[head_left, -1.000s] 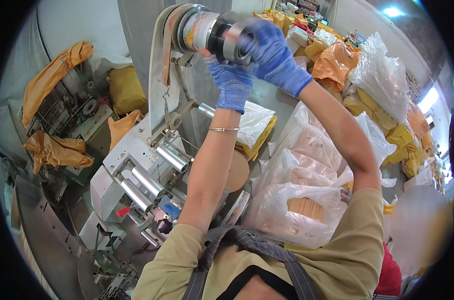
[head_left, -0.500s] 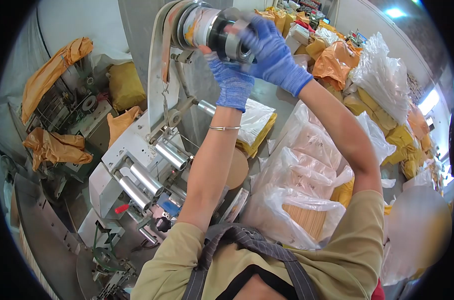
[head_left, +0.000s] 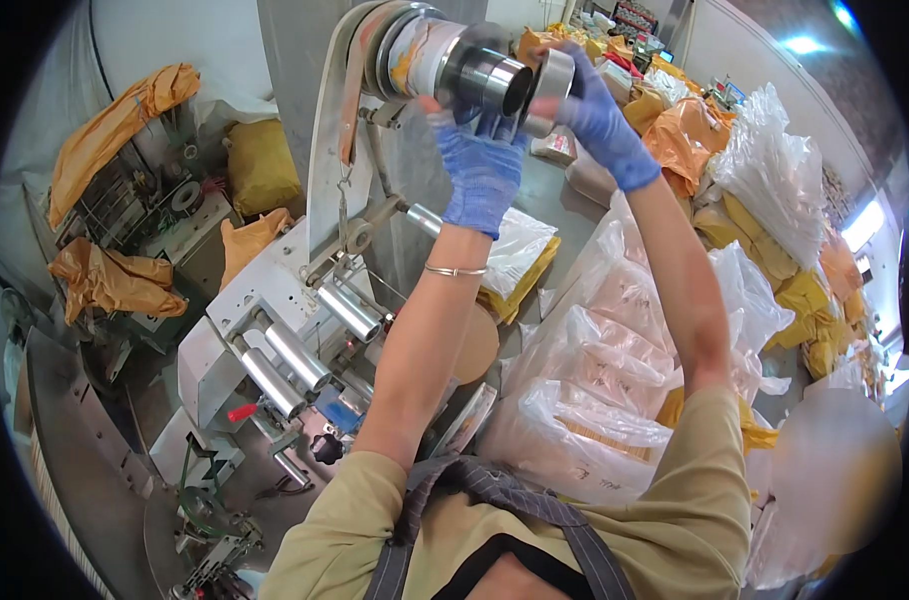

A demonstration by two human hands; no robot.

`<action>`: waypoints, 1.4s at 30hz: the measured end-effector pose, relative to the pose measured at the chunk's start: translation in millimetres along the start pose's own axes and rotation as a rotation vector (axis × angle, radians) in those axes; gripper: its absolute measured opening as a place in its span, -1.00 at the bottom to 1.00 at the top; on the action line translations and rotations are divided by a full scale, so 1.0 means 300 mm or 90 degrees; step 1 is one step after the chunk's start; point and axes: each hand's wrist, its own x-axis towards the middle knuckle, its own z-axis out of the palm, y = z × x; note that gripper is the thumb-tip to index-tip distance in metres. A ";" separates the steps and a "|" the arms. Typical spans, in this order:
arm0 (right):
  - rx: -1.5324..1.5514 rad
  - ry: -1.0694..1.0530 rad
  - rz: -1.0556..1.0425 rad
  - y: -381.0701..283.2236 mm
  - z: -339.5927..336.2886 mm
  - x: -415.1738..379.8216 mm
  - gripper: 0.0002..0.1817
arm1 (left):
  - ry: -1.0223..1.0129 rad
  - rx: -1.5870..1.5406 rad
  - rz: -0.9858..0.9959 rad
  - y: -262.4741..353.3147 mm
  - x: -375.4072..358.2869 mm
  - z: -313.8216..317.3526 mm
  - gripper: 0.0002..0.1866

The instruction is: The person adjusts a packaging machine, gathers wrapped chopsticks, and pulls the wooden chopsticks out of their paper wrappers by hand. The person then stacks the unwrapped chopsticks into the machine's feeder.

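Note:
A shiny metal spindle (head_left: 500,83) juts out from the upper part of the machine, carrying a white roll with orange marks (head_left: 415,55). From below, my left hand (head_left: 480,170), in a blue knitted glove, cups the spindle, its thumb by the roll and its fingers curled up under the metal; their exact contact is partly hidden. Off the spindle's open end, my right hand (head_left: 610,130), gloved alike, grips a thick metal collar (head_left: 552,88) between thumb and fingers. A small gap separates the collar from the spindle.
Below the spindle are the machine's metal rollers (head_left: 350,312), a red-handled lever (head_left: 243,411) and a black knob (head_left: 327,448). Plastic-wrapped stacks (head_left: 595,400) stand to the right. Yellow and orange bags (head_left: 680,140) pile up behind. Another machine (head_left: 175,230) stands at left.
My right hand has moved right, drawing the metal collar off the spindle's end, which is now exposed. My left hand stays under the spindle, and the view has shifted slightly.

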 end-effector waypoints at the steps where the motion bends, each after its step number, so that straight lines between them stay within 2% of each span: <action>1: 0.124 -0.066 0.141 0.012 -0.031 0.021 -0.36 | 0.026 0.061 0.085 -0.006 0.009 -0.009 -0.28; 3: 0.249 -0.130 0.192 0.041 -0.047 0.047 -0.40 | 0.064 0.179 0.253 -0.032 0.035 -0.009 -0.31; 4: 0.310 -0.163 0.218 0.062 -0.050 0.056 -0.42 | 0.079 0.324 0.396 -0.047 0.029 -0.014 -0.36; 6: 0.268 -0.114 0.158 0.078 -0.050 0.051 -0.44 | 0.106 0.618 0.685 -0.056 0.008 -0.020 -0.46; 7: 0.254 -0.075 0.130 0.075 -0.051 0.025 -0.44 | 0.067 0.611 0.722 -0.061 0.007 -0.010 -0.53; 8: 0.242 -0.038 0.108 0.077 -0.044 -0.004 -0.44 | 0.069 0.686 0.750 -0.062 -0.004 0.004 -0.55; 10: 0.328 -0.063 0.065 0.104 -0.079 -0.059 -0.38 | 0.086 0.835 0.807 -0.056 -0.006 0.025 -0.58; 11: 0.374 0.013 0.082 0.102 -0.084 -0.112 -0.34 | 0.003 0.883 0.770 -0.048 -0.007 0.011 -0.65; 12: 0.454 0.052 0.101 0.121 -0.110 -0.152 -0.25 | -0.065 0.838 0.780 -0.067 -0.019 0.003 -0.74; 13: 0.537 0.039 0.076 0.145 -0.127 -0.215 -0.16 | -0.117 0.879 0.794 -0.065 -0.084 0.007 -0.79; 14: 0.572 0.150 0.121 0.150 -0.100 -0.291 -0.09 | -0.128 0.842 0.772 -0.082 -0.146 -0.042 -0.80; 15: 0.585 0.116 0.133 0.192 -0.094 -0.375 -0.03 | -0.131 0.987 0.682 -0.072 -0.264 -0.109 -0.71; 17: 0.555 0.051 0.284 0.246 0.037 -0.552 -0.10 | -0.185 1.057 0.522 -0.008 -0.530 -0.248 -0.58; 18: 0.412 0.050 0.360 0.345 0.111 -0.658 -0.31 | -0.227 1.083 0.425 0.022 -0.656 -0.352 -0.50; 19: 0.275 0.036 0.437 0.445 0.184 -0.764 -0.50 | -0.222 1.107 0.271 0.044 -0.773 -0.448 -0.56; 20: 0.169 -0.004 0.671 0.457 0.314 -0.804 -0.55 | -0.170 1.196 0.159 0.048 -0.894 -0.564 -0.61; 21: 0.225 -0.089 0.687 0.618 0.458 -0.917 -0.52 | -0.142 1.256 0.064 0.071 -1.006 -0.691 -0.58; 22: 0.179 -0.149 0.775 0.708 0.604 -1.000 -0.47 | -0.113 1.313 -0.038 0.110 -1.115 -0.790 -0.55; 24: -0.151 -0.335 0.746 0.830 0.852 -1.119 -0.29 | -0.023 1.368 -0.182 0.224 -1.242 -0.906 -0.56; 25: -0.351 -0.412 0.721 0.850 0.952 -1.148 -0.21 | 0.086 1.404 -0.208 0.277 -1.334 -0.999 -0.62; 27: -0.462 -0.484 0.648 0.944 1.089 -1.232 -0.06 | 0.287 1.440 -0.245 0.387 -1.499 -1.177 -0.69; 30: -0.575 -0.513 0.616 1.035 1.199 -1.321 -0.02 | 0.540 1.379 -0.274 0.535 -1.647 -1.307 -0.69; 33: -0.609 -0.282 0.616 0.995 1.200 -1.308 -0.23 | 0.685 1.286 -0.249 0.644 -1.765 -1.347 -0.70; 36: -0.171 0.268 0.432 0.891 1.055 -1.124 -0.49 | 0.748 1.179 -0.200 0.711 -1.804 -1.399 -0.69; 38: -0.315 0.372 0.130 0.509 0.844 -0.778 -0.56 | 0.752 1.129 -0.181 0.731 -1.774 -1.455 -0.69; 40: -0.121 0.486 0.007 0.360 0.743 -0.557 -0.54 | 0.742 1.082 -0.154 0.728 -1.715 -1.525 -0.68; 42: -0.087 0.554 -0.110 0.235 0.689 -0.326 -0.52 | 0.731 1.032 -0.119 0.711 -1.659 -1.584 -0.67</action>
